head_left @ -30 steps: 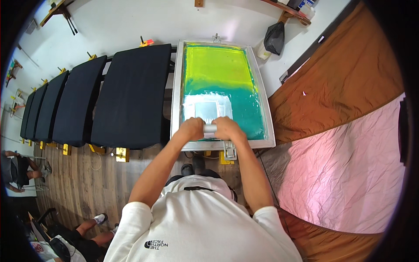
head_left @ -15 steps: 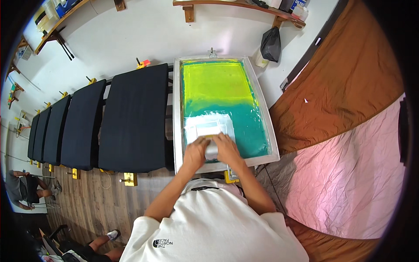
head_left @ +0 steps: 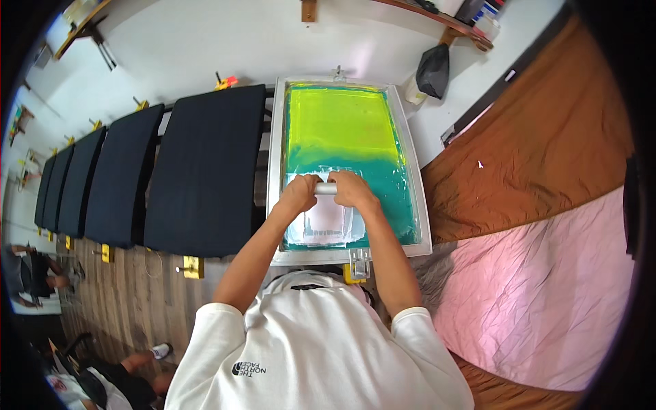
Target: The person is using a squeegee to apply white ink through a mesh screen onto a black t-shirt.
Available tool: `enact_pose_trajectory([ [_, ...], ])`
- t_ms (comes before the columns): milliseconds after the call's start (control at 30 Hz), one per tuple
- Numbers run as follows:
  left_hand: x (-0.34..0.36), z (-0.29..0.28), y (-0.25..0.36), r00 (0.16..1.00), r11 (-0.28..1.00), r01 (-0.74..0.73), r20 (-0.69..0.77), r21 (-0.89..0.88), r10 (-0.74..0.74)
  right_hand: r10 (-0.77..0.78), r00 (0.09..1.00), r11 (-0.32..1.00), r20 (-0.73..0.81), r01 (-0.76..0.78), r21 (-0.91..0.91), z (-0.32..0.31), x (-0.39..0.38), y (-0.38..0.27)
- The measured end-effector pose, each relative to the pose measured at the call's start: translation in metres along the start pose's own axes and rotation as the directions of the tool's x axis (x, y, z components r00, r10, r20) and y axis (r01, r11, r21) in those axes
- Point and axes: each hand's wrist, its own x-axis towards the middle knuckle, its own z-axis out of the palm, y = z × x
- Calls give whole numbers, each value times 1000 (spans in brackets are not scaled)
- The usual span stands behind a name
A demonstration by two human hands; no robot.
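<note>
A metal-framed printing screen (head_left: pixel 277 171) lies flat ahead of me, its mesh yellow-green at the far end and teal nearer. My left hand (head_left: pixel 301 193) and my right hand (head_left: pixel 352 190) both grip a squeegee handle (head_left: pixel 326 188), a pale bar held crosswise near the middle of the mesh. A whitish inked patch (head_left: pixel 328 222) shows on the mesh between the bar and the near frame edge. Both forearms reach forward over the near edge of the frame.
A row of dark navy boards (head_left: pixel 205 167) runs off to the left, with yellow clamps (head_left: pixel 193 266) at their near ends. Brown cloth (head_left: pixel 547 150) and pink cloth (head_left: pixel 547 294) lie to the right. A black bag (head_left: pixel 432 70) hangs under a wooden shelf (head_left: pixel 444 20). Another person (head_left: pixel 31 277) sits at far left.
Both hands have pushed the squeegee away from me, from the near end of the screen to about its middle, uncovering the whitish patch behind it.
</note>
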Motion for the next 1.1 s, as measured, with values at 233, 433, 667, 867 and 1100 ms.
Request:
enact_pose_trajectory([
  [233, -72, 21, 10, 992, 995, -96, -76, 31, 98, -55, 997, 998, -62, 57, 35, 36, -60, -5],
  [433, -125, 10, 40, 996, 993, -9, 83, -116, 18, -45, 996, 997, 71, 41, 58, 34, -114, -30],
  [667, -45, 8, 11, 998, 1000, -29, -53, -10, 29, 4, 994, 1000, 112, -3, -3, -7, -43, -23],
  [867, -80, 42, 5, 967, 988, -152, -211, -38, 140, -107, 988, 993, -108, 101, -56, 40, -71, -12],
  [1100, -133, 6, 47, 992, 999, -53, 116, -2, 53, -73, 997, 996, 40, 71, 49, 34, -129, -32],
])
